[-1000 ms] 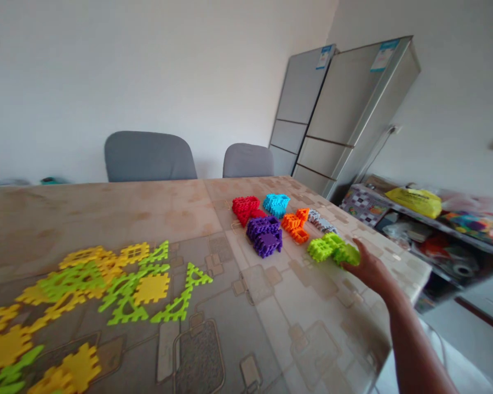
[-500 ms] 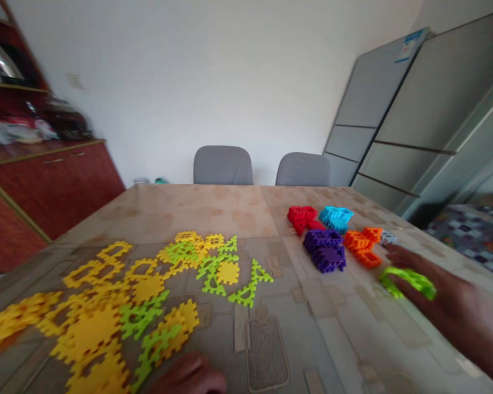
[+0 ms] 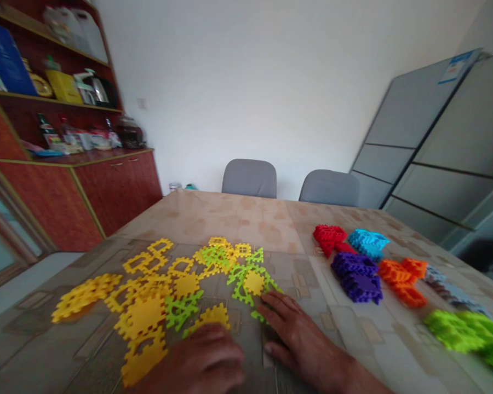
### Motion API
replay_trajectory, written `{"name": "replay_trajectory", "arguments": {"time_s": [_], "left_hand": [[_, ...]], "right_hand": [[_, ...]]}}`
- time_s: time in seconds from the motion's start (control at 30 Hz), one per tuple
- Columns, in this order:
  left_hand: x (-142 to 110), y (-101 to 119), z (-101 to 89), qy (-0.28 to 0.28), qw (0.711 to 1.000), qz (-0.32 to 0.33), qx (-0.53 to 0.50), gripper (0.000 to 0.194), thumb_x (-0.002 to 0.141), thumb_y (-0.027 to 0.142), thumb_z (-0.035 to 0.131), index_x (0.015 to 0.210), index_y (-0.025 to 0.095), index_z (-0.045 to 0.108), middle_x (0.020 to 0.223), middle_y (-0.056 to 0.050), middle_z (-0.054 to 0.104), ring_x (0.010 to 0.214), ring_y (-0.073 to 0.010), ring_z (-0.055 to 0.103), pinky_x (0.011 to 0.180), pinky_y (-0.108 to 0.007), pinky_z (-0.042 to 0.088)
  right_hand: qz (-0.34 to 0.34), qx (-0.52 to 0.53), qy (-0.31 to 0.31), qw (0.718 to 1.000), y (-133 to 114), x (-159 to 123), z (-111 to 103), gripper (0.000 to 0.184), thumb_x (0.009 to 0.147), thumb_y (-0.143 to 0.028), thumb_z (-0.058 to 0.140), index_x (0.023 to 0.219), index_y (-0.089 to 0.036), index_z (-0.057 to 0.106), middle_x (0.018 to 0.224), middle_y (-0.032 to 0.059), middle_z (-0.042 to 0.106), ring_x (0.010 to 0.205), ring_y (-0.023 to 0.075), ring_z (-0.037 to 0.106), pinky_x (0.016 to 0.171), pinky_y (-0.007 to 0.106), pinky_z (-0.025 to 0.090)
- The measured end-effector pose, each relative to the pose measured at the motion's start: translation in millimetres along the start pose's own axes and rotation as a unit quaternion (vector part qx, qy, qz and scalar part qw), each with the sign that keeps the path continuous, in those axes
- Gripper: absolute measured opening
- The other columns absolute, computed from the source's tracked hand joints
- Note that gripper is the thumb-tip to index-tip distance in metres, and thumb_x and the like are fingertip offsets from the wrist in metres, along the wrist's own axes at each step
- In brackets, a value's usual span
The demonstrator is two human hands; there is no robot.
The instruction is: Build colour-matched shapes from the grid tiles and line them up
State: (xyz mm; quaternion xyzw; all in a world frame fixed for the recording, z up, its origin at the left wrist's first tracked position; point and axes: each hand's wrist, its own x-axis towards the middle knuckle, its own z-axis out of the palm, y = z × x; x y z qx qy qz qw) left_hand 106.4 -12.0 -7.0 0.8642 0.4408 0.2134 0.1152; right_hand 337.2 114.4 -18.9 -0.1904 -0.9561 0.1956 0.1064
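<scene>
My right hand [image 3: 293, 331] lies over the table with its fingers stretched out, the tips on green triangular interlocking pieces [image 3: 257, 314] that it partly covers. Beside those fingertips is a yellow square piece [image 3: 253, 283] among more green triangles. My left hand [image 3: 213, 358] is at the near edge, blurred, its fingers curled; whether it holds anything is hidden. Just beyond it a yellow notched piece [image 3: 213, 316] shows in part. Left of it spread several yellow plates and frames [image 3: 145, 314], with green triangles [image 3: 183, 309] among them.
On the right stand sorted piles of pieces: red [image 3: 328, 235], light blue [image 3: 368, 241], purple [image 3: 357, 276], orange [image 3: 402, 279], grey [image 3: 454, 290] and green [image 3: 460, 331]. Two grey chairs [image 3: 250, 178] are behind the table [image 3: 238, 216]. A wooden cabinet [image 3: 119, 189] stands left.
My right hand has let go of the green pieces at the right and moved left to the loose green triangles. My left hand has moved slightly forward. The view has turned left.
</scene>
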Motion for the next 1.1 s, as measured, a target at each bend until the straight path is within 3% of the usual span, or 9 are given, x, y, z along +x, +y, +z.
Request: {"name": "replay_trajectory", "arguments": {"time_s": [0.1,0.2,0.33,0.47,0.67,0.73,0.83,0.97,1.1], "left_hand": [[-3.8,-38.1,-31.7,0.037,0.994,-0.082,0.057,0.030,0.092,0.020,0.052,0.118,0.031,0.063,0.124,0.000,0.065,0.117,-0.0223,0.056,0.103,-0.034,0.044],[-1.3,-92.0,-47.8,0.061,0.977,-0.190,0.072,0.038,0.090,0.025,0.051,0.127,0.025,0.058,0.131,-0.006,0.061,0.122,-0.0252,0.055,0.106,-0.038,0.042],[15.2,-140.5,-50.4,0.074,0.968,-0.223,0.086,0.041,0.084,0.025,0.055,0.123,0.018,0.060,0.132,-0.011,0.060,0.123,-0.0284,0.055,0.108,-0.040,0.041],[29.4,-153.8,-42.0,0.081,0.965,-0.232,0.085,0.040,0.080,0.027,0.059,0.119,0.022,0.063,0.129,-0.008,0.063,0.120,-0.0262,0.056,0.106,-0.036,0.042],[26.2,-154.2,-41.7,0.094,0.966,-0.234,0.061,0.045,0.080,0.033,0.058,0.122,0.020,0.061,0.126,-0.009,0.064,0.118,-0.0274,0.058,0.105,-0.037,0.042],[22.3,-151.1,-50.8,0.094,0.967,-0.231,0.049,0.048,0.081,0.033,0.057,0.126,0.018,0.059,0.129,-0.009,0.063,0.119,-0.0277,0.057,0.105,-0.037,0.042],[18.9,-138.0,-67.0,0.090,0.970,-0.223,0.029,0.049,0.086,0.038,0.057,0.131,0.019,0.055,0.133,-0.008,0.060,0.120,-0.0263,0.057,0.106,-0.035,0.041],[22.8,-96.1,-68.5,0.068,0.979,-0.193,0.010,0.046,0.086,0.034,0.063,0.131,0.027,0.055,0.136,-0.003,0.058,0.123,-0.0242,0.054,0.106,-0.033,0.040],[31.1,-31.5,-39.4,-0.058,0.995,-0.083,-0.003,0.062,0.078,0.032,0.079,0.134,0.037,0.052,0.135,0.000,0.058,0.125,-0.0255,0.052,0.105,-0.036,0.042]], "right_hand": [[-0.032,0.047,0.031,0.998,5.2,2.5,2.1,0.039,0.093,-0.024,0.055,0.132,-0.025,0.055,0.133,0.0074,0.060,0.125,0.0235,0.051,0.109,0.042,0.040],[-0.023,0.077,0.099,0.992,14.9,5.9,5.8,0.030,0.095,-0.020,0.048,0.123,-0.024,0.059,0.116,0.0072,0.066,0.110,0.0217,0.058,0.097,0.037,0.048],[-0.020,0.069,0.185,0.980,31.9,17.6,9.5,0.029,0.096,-0.019,0.044,0.119,-0.025,0.061,0.105,0.0077,0.067,0.100,0.0224,0.060,0.089,0.038,0.052],[-0.015,0.044,0.210,0.977,50.0,39.4,8.3,0.034,0.093,-0.016,0.045,0.122,-0.026,0.061,0.110,0.0081,0.067,0.104,0.0232,0.059,0.093,0.041,0.051],[0.023,-0.063,0.116,0.991,75.8,85.0,-0.3,0.054,0.085,-0.002,0.039,0.136,-0.014,0.051,0.138,0.0157,0.053,0.128,0.0240,0.047,0.108,0.043,0.040],[0.020,-0.078,0.088,0.993,82.1,98.4,-4.2,0.051,0.086,-0.002,0.041,0.135,-0.012,0.052,0.140,0.0167,0.052,0.129,0.0234,0.046,0.109,0.041,0.038],[0.014,-0.086,0.053,0.995,87.4,109.9,-10.5,0.046,0.086,-0.002,0.046,0.127,-0.018,0.059,0.132,0.0108,0.060,0.120,0.0210,0.052,0.105,0.037,0.039],[0.055,-0.114,0.038,0.991,89.7,105.0,-19.2,0.034,0.086,-0.011,0.056,0.118,-0.016,0.064,0.113,0.0131,0.066,0.107,0.0277,0.055,0.095,0.044,0.042],[0.097,-0.136,0.041,0.985,91.6,85.1,-26.8,0.035,0.085,-0.014,0.058,0.118,-0.004,0.062,0.104,0.0204,0.065,0.099,0.0333,0.056,0.088,0.050,0.044]]}}
